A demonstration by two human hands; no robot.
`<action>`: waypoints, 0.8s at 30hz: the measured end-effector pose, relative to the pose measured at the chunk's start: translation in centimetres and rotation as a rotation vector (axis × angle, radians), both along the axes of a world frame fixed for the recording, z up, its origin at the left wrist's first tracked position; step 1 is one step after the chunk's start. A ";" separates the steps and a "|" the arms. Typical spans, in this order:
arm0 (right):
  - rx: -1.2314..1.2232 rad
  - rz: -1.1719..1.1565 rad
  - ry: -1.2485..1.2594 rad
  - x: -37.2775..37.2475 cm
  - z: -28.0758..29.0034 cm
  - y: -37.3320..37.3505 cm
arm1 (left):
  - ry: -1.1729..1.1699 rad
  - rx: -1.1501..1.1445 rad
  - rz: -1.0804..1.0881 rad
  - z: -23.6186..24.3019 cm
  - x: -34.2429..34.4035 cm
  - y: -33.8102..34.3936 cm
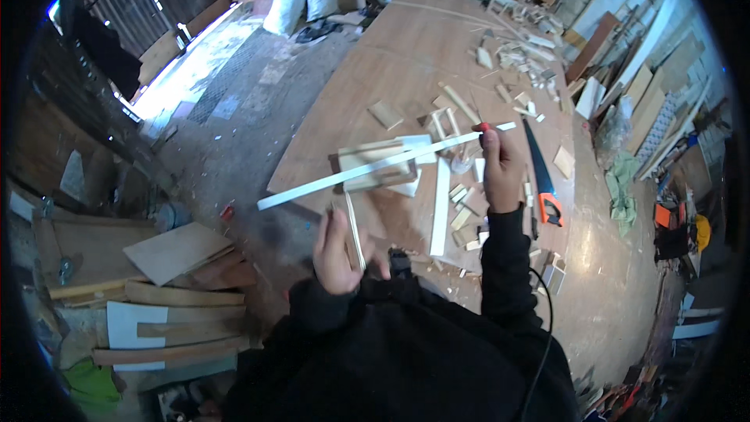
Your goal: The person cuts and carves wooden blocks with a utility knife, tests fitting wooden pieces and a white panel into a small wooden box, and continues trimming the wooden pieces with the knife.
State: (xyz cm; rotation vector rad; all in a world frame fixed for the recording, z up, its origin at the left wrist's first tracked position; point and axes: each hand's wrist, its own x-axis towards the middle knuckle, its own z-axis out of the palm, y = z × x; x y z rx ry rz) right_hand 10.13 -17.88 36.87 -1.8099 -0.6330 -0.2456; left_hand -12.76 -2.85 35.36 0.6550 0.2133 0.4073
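My right hand (504,172) is closed on the right end of a long white strip (375,166), which slants down to the left over the table. A small red object (484,127) shows at those fingertips; its kind is unclear. My left hand (336,258), close to my body, grips a thin light wooden piece (355,228) seen nearly edge-on. Behind the white strip, a small slatted wooden piece (375,181) lies on the table. A second white strip (441,207) rests left of my right forearm.
On the wooden table (344,94), a handsaw (539,160) with an orange handle lies to the right. Small wood offcuts (467,215) are scattered around. Boards (637,86) lean along the right wall; stacked panels (180,297) lie lower left. White sacks (289,0) stand at the back.
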 end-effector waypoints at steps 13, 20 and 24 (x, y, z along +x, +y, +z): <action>-0.209 0.664 -0.259 -9.6 3.1 3.5 | 0.019 0.103 0.046 2.8 -1.4 -0.1; -0.215 0.670 -0.291 -10.1 3.5 3.1 | -0.017 0.090 0.016 3.2 -1.8 -0.2; -0.230 0.668 -0.316 -10.0 3.7 2.6 | 0.025 0.025 0.012 3.4 -1.6 -0.6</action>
